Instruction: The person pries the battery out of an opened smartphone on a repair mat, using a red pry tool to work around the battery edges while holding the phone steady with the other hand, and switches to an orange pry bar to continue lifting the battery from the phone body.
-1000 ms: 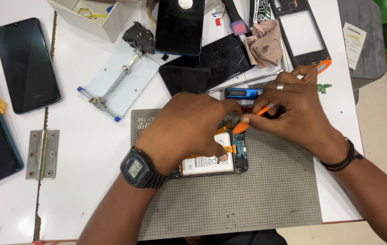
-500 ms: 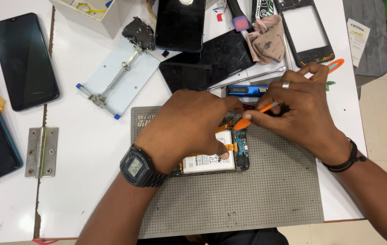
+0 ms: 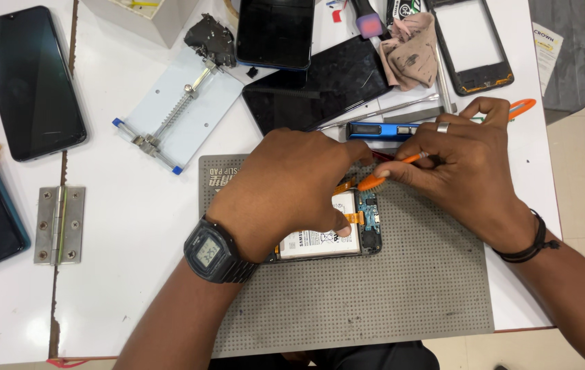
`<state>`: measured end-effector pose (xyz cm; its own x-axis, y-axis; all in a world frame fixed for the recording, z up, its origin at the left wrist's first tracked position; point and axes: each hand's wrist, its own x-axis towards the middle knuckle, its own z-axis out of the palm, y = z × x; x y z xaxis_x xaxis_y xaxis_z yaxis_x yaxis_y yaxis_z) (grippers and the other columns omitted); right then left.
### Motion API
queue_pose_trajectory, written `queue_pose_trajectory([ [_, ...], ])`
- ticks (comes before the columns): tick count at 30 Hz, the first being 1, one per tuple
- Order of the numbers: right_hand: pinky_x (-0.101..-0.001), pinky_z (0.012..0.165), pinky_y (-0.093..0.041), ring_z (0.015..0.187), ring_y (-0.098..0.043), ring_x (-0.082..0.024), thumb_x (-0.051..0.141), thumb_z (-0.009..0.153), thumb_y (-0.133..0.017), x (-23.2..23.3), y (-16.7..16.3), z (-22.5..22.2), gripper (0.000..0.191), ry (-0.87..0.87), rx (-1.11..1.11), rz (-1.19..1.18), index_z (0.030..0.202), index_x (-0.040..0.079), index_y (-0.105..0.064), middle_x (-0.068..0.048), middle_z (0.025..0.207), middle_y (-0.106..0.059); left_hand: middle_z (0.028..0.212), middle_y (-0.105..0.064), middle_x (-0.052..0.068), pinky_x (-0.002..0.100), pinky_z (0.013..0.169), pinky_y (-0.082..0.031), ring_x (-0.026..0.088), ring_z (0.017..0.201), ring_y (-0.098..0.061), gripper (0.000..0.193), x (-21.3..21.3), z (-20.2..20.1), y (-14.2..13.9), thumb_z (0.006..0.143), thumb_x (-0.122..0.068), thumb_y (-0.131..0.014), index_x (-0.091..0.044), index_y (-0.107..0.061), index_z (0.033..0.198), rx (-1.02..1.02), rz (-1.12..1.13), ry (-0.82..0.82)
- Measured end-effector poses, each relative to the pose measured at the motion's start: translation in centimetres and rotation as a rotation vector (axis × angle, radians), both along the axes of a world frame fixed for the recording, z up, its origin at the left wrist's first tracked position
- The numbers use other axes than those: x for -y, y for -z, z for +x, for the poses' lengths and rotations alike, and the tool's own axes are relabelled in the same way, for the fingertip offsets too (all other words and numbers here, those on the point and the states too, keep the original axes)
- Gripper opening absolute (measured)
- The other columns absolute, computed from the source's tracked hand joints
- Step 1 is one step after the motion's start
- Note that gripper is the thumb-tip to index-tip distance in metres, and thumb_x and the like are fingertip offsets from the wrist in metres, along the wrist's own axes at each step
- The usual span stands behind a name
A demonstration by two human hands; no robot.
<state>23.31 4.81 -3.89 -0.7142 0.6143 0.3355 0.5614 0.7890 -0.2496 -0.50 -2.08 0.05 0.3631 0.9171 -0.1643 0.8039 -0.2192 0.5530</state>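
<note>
My left hand (image 3: 285, 192) presses down on the opened phone with white battery (image 3: 330, 236), which lies on the grey perforated mat (image 3: 388, 301) near the front edge of the white bench (image 3: 135, 274). My right hand (image 3: 467, 164) grips a thin orange-tipped tool (image 3: 381, 175) that touches the phone's top.

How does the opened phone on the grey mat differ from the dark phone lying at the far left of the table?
The opened phone lies back-off, its white battery and circuit parts exposed; the dark phone lies closed, showing only a black screen. The opened phone sits on the grey mat, the dark phone on the white table. The left hand covers the opened phone; nothing touches the dark phone. Both lie flat.
</note>
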Motion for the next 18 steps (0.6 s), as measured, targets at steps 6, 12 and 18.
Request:
queue_pose_trajectory([
  [6, -0.0400, 0.094, -0.028, 0.058, -0.049, -0.009, 0.049, 0.078, -0.085, 0.08, -0.02, -0.10, 0.036, -0.002, -0.004, -0.009, 0.075, 0.015, -0.074, 0.008, 0.059, -0.058, 0.081, -0.075, 0.007, 0.042, 0.068, -0.055, 0.027, 0.077, -0.073, 0.068, -0.09, 0.11, 0.36, 0.054, -0.030, -0.092, -0.016, -0.069, 0.116, 0.007, 0.047, 0.009],
  [12, -0.0394, 0.092, -0.028, 0.058, -0.049, -0.008, 0.049, 0.076, -0.086, -0.06, -0.06, -0.01, 0.036, -0.050, 0.009, -0.026, 0.073, 0.016, -0.073, 0.009, 0.059, -0.057, 0.081, -0.076, 0.007, 0.041, 0.067, -0.055, 0.026, 0.077, -0.074, 0.069, 0.02, 0.13, 0.46, 0.055, -0.028, -0.091, -0.016, -0.069, 0.118, 0.014, 0.052, 0.006],
  [18, -0.0388, 0.090, -0.027, 0.058, -0.047, -0.009, 0.047, 0.075, -0.088, 0.02, -0.04, 0.05, 0.035, -0.051, -0.020, -0.019, 0.072, 0.016, -0.073, 0.009, 0.057, -0.054, 0.081, -0.076, 0.007, 0.041, 0.068, -0.056, 0.026, 0.077, -0.074, 0.074, -0.05, 0.17, 0.46, 0.053, -0.028, -0.092, -0.018, -0.068, 0.122, 0.007, 0.040, 0.006],
])
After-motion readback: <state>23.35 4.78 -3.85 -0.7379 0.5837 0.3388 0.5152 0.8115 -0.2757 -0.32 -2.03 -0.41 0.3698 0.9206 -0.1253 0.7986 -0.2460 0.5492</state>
